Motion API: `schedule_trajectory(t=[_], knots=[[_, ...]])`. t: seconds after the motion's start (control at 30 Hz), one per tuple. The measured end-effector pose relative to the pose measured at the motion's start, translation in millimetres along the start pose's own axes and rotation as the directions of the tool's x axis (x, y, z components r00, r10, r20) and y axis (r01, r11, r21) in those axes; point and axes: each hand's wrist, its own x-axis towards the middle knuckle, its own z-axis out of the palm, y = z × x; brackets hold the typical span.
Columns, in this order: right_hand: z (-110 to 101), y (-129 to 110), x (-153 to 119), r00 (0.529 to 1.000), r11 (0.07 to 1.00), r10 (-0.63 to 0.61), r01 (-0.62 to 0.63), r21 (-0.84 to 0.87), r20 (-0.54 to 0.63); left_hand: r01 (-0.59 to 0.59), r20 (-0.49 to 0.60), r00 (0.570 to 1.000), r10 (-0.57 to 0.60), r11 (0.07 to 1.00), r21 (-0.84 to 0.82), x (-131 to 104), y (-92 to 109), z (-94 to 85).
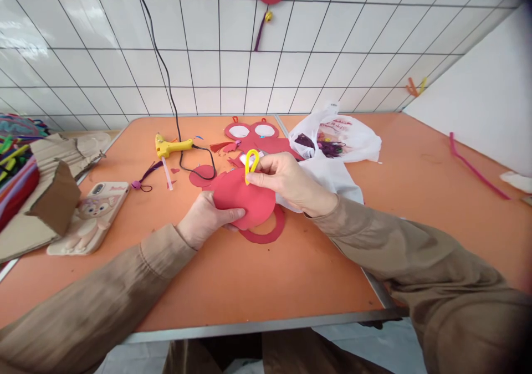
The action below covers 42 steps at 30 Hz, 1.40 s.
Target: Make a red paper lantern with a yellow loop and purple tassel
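Observation:
My left hand grips a round piece of red paper at its lower left edge, thumb on top. Pinched between the thumb and fingers of my right hand is a loop of yellow pipe cleaner, its ends close to the top of the red paper. Below, a red paper ring lies on the orange table, partly hidden by the paper. Just behind my hands are a smaller red disc and red cut-outs with two white ovals.
A yellow glue gun with a black cord rests at back left. Nearby lie a purple tassel, a phone and folded cardboard. A white plastic bag sits at back right; a pink pipe cleaner lies far right.

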Motion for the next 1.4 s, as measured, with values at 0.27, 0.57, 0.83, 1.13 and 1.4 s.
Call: schedule_trajectory(t=[0.27,0.57,0.83,1.13,1.4], knots=[[4,4,-1,0.996,0.980,-0.090,0.092,-0.175,0.022,-0.090,0.060,0.994,0.096,0.992,-0.089,1,1,-6.7],[12,13,0,0.995,0.992,-0.030,0.042,-0.123,0.097,-0.122,-0.090,0.989,0.118,0.992,-0.039,2,5,-10.2],[13,15,2,0.989,0.991,-0.107,0.114,-0.070,0.097,-0.146,-0.068,0.987,0.144,0.989,-0.023,5,3,-12.2],[11,15,1,0.993,0.993,-0.110,0.111,-0.028,0.044,-0.130,-0.094,0.988,0.123,0.989,-0.066,0,4,-8.5],[12,12,-2,0.994,0.989,-0.108,0.107,-0.106,0.002,-0.119,-0.112,0.986,0.122,0.992,0.034,-1,3,-6.7]])
